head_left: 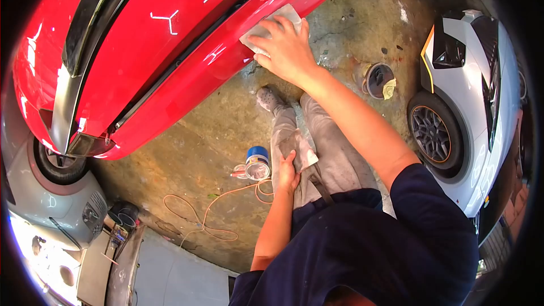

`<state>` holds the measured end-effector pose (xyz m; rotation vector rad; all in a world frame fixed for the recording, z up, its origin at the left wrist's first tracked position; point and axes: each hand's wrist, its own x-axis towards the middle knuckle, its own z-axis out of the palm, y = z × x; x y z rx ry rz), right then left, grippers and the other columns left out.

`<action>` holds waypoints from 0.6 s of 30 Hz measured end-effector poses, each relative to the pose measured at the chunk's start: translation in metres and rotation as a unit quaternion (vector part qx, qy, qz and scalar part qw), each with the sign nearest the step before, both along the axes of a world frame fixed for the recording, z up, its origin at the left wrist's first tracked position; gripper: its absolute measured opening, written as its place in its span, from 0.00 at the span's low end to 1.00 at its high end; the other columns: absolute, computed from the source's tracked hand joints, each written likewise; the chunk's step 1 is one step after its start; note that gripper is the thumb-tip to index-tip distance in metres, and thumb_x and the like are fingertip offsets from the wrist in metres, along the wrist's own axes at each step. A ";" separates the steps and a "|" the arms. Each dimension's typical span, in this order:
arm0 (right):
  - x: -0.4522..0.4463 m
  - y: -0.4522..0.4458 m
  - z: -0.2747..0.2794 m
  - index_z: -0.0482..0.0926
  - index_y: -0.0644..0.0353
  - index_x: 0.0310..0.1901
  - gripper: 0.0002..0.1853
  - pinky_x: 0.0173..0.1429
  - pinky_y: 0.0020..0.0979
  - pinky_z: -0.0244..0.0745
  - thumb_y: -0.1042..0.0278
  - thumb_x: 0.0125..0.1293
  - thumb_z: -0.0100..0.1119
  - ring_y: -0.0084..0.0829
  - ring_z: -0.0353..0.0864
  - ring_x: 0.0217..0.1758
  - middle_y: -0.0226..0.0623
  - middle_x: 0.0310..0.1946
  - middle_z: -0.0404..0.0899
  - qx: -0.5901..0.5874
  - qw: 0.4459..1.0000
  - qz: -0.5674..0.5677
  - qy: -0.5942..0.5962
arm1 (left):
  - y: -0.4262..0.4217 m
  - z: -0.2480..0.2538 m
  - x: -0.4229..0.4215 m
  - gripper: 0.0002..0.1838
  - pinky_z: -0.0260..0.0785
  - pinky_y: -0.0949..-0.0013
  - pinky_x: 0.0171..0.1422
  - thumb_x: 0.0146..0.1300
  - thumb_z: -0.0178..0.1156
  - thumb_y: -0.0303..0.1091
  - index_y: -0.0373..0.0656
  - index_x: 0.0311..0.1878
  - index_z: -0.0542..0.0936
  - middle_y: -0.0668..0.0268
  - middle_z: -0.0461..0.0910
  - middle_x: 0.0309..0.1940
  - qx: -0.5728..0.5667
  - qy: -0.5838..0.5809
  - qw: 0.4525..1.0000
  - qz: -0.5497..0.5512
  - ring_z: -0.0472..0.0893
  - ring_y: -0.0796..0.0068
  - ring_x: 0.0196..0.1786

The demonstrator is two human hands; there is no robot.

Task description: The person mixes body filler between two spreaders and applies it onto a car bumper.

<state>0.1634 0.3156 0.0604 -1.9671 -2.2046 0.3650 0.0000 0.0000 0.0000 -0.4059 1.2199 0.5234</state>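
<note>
Stained floor (334, 28) bears two containers: one tin (258, 165) beside the left hand (288, 178), one tub (378, 80) right of the right hand (288, 48). Right fingers, spread flat, press one greyish sheet (292, 13) against red bodywork (192, 79); left grip, near one pale piece (300, 144), is unclear.

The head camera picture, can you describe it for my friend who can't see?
A person holds a pale sheet against a shiny red car with the right hand, while the left hand touches another pale sheet over their legs. A blue can stands on the stained floor, and a white car is at the picture's right.
</note>
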 end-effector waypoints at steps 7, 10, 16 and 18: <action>-0.007 0.009 -0.009 0.85 0.36 0.59 0.22 0.71 0.76 0.49 0.52 0.61 0.69 0.45 0.61 0.77 0.31 0.69 0.70 -0.011 1.000 -0.010 0.002 | 0.010 0.006 -0.009 0.24 0.81 0.50 0.58 0.72 0.60 0.32 0.45 0.68 0.68 0.59 0.78 0.60 0.001 0.017 1.000 -0.001 0.81 0.60 0.59; -0.006 0.005 -0.010 0.84 0.37 0.59 0.23 0.72 0.75 0.48 0.52 0.61 0.69 0.44 0.61 0.77 0.31 0.70 0.70 -0.018 1.000 -0.001 0.001 | 0.006 0.012 -0.013 0.24 0.81 0.50 0.58 0.72 0.60 0.32 0.44 0.69 0.68 0.59 0.78 0.60 -0.008 0.021 1.000 -0.001 0.81 0.60 0.59; 0.000 0.011 0.005 0.84 0.38 0.59 0.23 0.72 0.76 0.48 0.52 0.61 0.69 0.43 0.60 0.77 0.32 0.70 0.69 -0.060 0.998 0.000 -0.007 | 0.008 0.006 -0.009 0.24 0.81 0.51 0.59 0.73 0.59 0.31 0.45 0.69 0.68 0.59 0.78 0.61 0.003 0.003 1.000 -0.004 0.81 0.60 0.60; 0.000 0.012 0.005 0.84 0.38 0.59 0.23 0.72 0.76 0.48 0.52 0.62 0.68 0.43 0.60 0.78 0.32 0.70 0.69 -0.057 0.998 -0.004 -0.005 | 0.008 0.004 -0.008 0.23 0.81 0.51 0.59 0.73 0.59 0.31 0.45 0.69 0.68 0.60 0.78 0.61 0.002 0.005 1.000 -0.009 0.81 0.60 0.60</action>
